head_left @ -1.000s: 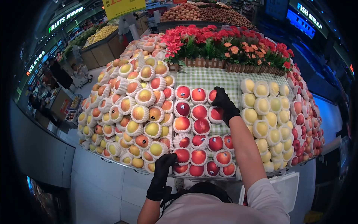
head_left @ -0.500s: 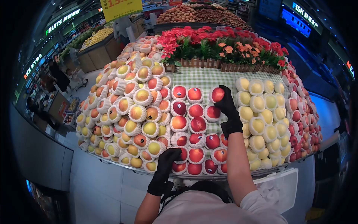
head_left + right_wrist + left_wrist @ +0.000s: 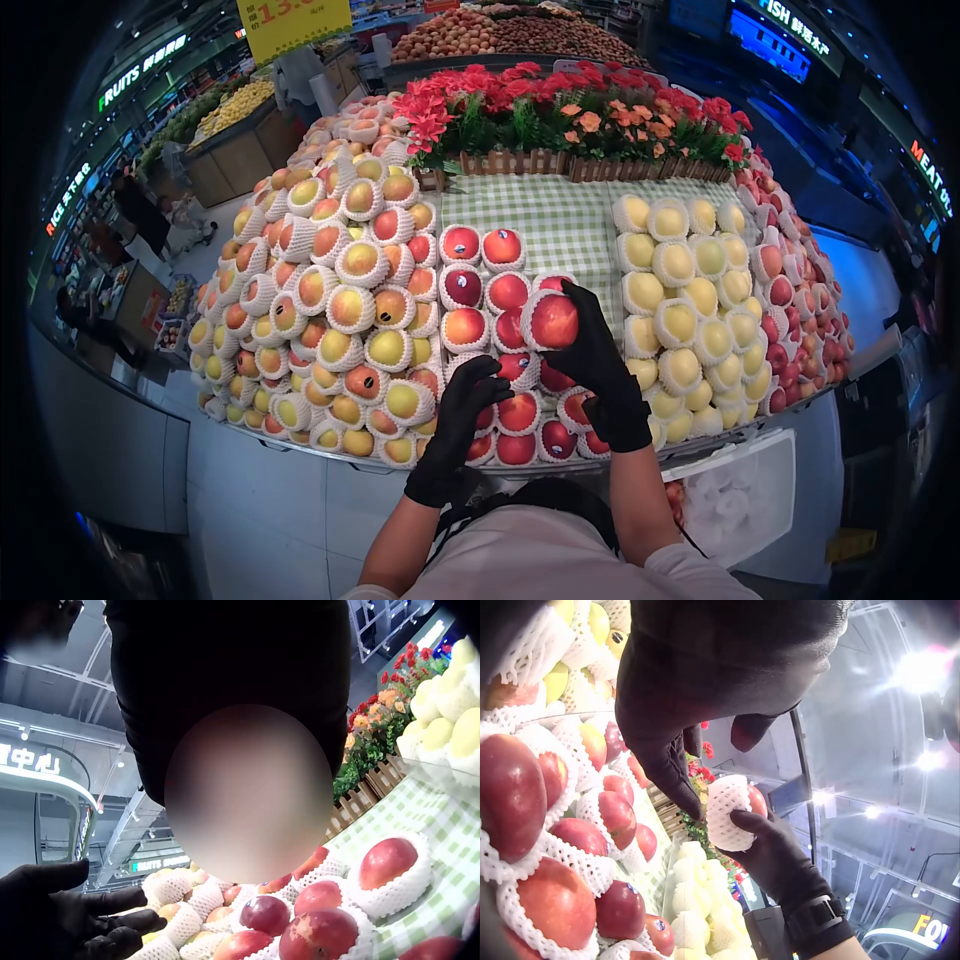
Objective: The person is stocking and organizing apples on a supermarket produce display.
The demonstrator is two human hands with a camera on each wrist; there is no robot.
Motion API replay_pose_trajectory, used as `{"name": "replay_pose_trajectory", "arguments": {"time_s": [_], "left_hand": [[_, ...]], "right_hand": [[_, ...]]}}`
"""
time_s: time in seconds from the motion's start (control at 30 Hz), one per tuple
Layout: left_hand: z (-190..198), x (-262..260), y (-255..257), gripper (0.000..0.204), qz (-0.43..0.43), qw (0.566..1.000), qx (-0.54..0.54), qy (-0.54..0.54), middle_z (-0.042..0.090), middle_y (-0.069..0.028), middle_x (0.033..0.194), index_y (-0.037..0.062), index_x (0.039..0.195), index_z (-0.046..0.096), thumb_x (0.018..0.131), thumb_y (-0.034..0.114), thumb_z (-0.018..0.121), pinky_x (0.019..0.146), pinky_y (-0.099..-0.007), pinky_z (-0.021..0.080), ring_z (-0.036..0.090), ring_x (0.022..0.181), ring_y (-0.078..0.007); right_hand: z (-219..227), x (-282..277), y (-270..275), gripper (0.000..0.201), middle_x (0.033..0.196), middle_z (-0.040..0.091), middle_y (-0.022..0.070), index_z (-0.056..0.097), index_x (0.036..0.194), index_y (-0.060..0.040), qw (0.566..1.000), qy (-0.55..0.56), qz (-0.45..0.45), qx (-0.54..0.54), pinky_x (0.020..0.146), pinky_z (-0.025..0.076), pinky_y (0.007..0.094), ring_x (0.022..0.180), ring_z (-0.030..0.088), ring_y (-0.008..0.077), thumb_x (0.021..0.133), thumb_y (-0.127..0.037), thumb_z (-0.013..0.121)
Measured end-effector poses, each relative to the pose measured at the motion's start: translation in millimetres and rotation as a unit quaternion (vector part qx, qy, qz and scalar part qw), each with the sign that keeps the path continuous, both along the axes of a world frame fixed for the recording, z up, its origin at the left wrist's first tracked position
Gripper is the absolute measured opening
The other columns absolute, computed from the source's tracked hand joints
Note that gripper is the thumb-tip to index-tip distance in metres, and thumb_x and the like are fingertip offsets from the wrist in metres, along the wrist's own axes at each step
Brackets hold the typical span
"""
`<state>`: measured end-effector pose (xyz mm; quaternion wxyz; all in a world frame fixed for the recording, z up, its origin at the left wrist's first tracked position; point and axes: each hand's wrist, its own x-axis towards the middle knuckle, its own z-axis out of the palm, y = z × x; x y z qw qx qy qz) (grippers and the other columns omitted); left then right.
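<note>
My gloved right hand [image 3: 598, 365] grips a red apple [image 3: 553, 318] in a white foam net, raised over the other red apples. In the left wrist view, the thumb of that hand presses against the foam net [image 3: 726, 814]. My gloved left hand [image 3: 458, 415] hovers above the front left red apples, holding nothing; its fingers look spread in the right wrist view. Below both hands, netted red apples [image 3: 465, 327] stand in rows on a green checked cloth [image 3: 565, 225]. A blurred disc hides much of the right wrist view.
Yellow-red netted fruit [image 3: 345, 308] is heaped on the left, pale yellow fruit [image 3: 680, 315] sits in rows on the right. Red and orange flowers [image 3: 560, 115] behind a small wooden fence [image 3: 515, 163] line the back. A white box [image 3: 765, 500] stands low at front right.
My right hand has lifted a red apple from the back of the right column and brought it toward me. The left hand has risen from the front left apple and moved inward.
</note>
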<state>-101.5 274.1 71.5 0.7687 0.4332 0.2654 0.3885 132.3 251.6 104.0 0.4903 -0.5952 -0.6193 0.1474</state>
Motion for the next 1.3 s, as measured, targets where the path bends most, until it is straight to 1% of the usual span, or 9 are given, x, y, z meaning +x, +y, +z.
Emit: {"name": "replay_pose_trajectory", "arguments": {"time_s": [0.1,0.2,0.33,0.5,0.63,0.73,0.93,1.03,1.3], "left_hand": [[4.3,10.5,1.3,0.048,-0.020,0.997,-0.011,-0.072,0.047,-0.0123,0.135,0.0030,0.138,0.040,0.097,0.021,0.058,0.099,-0.0390,0.049,0.057,0.117,-0.0231],[16.6,20.1,8.6,0.050,-0.072,0.986,0.139,0.059,0.047,-0.0122,0.137,0.0019,0.143,0.036,0.099,0.019,0.053,0.101,-0.0370,0.047,0.052,0.124,-0.0221],[9.2,20.0,3.4,0.053,-0.088,0.992,-0.060,-0.068,0.048,-0.0109,0.138,0.0027,0.143,0.037,0.100,0.030,0.051,0.099,-0.0371,0.048,0.052,0.124,-0.0222],[3.7,12.8,6.7,0.037,-0.064,0.996,0.065,0.021,0.057,-0.0106,0.124,0.0002,0.126,0.051,0.091,0.005,0.062,0.093,-0.0349,0.050,0.058,0.110,-0.0184],[14.9,18.6,6.1,0.029,-0.042,0.980,-0.153,-0.123,0.060,-0.0097,0.115,-0.0007,0.119,0.055,0.091,0.004,0.061,0.090,-0.0338,0.050,0.059,0.103,-0.0186],[-8.1,17.9,7.5,0.031,-0.021,0.993,0.110,0.041,0.060,-0.0099,0.117,-0.0008,0.122,0.054,0.091,0.004,0.061,0.091,-0.0335,0.049,0.059,0.106,-0.0199],[-1.1,21.2,5.2,0.058,-0.034,0.991,0.127,0.037,0.049,-0.0116,0.136,0.0029,0.143,0.037,0.092,0.013,0.062,0.100,-0.0340,0.045,0.051,0.122,-0.0221],[10.6,22.1,4.4,0.076,-0.047,0.990,0.014,-0.134,0.037,-0.0130,0.147,0.0054,0.151,0.023,0.090,0.021,0.065,0.105,-0.0347,0.042,0.043,0.132,-0.0228],[13.7,7.6,16.5,0.081,-0.109,0.991,0.074,-0.030,0.032,-0.0135,0.151,0.0074,0.154,0.018,0.090,0.024,0.064,0.109,-0.0354,0.038,0.038,0.137,-0.0248]], "right_hand": [[-3.1,-19.3,-15.9,0.099,0.139,0.043,0.0202,0.030,0.146,-0.0029,0.999,0.037,0.014,-0.019,0.108,0.037,0.0442,0.129,0.043,0.0373,0.061,-0.007,0.081],[-2.1,-37.1,-25.8,0.101,0.141,0.041,0.0208,0.029,0.147,-0.0026,0.999,0.029,0.035,-0.021,0.109,0.036,0.0451,0.131,0.042,0.0374,0.064,-0.016,0.086],[-1.1,-57.1,-34.3,0.099,0.143,0.040,0.0193,0.029,0.147,-0.0034,0.999,0.028,0.017,-0.036,0.108,0.037,0.0438,0.132,0.041,0.0350,0.067,-0.019,0.086],[16.6,-61.1,-46.8,0.090,0.140,0.044,0.0162,0.028,0.148,-0.0064,0.976,0.210,0.031,-0.038,0.106,0.040,0.0408,0.128,0.045,0.0289,0.075,-0.016,0.082],[6.6,-47.5,-47.8,0.079,0.137,0.048,0.0119,0.034,0.147,-0.0116,0.944,0.294,0.026,-0.151,0.096,0.047,0.0364,0.119,0.051,0.0209,0.081,-0.010,0.075],[10.1,-47.3,-50.8,0.078,0.129,0.054,0.0113,0.035,0.147,-0.0105,0.926,0.312,0.015,-0.211,0.092,0.049,0.0348,0.111,0.055,0.0189,0.081,-0.009,0.075],[2.8,-50.9,-54.4,0.084,0.124,0.056,0.0110,0.035,0.147,-0.0099,0.953,0.277,0.035,-0.117,0.090,0.050,0.0336,0.107,0.057,0.0170,0.076,-0.009,0.079],[10.6,-52.9,-58.5,0.087,0.130,0.054,0.0112,0.035,0.147,-0.0089,0.955,0.267,0.026,-0.123,0.094,0.048,0.0349,0.113,0.055,0.0192,0.073,-0.010,0.082],[10.4,-56.5,-56.9,0.090,0.142,0.045,0.0117,0.035,0.145,-0.0056,0.968,0.229,0.057,-0.079,0.106,0.041,0.0384,0.131,0.045,0.0232,0.071,-0.013,0.085]]}}
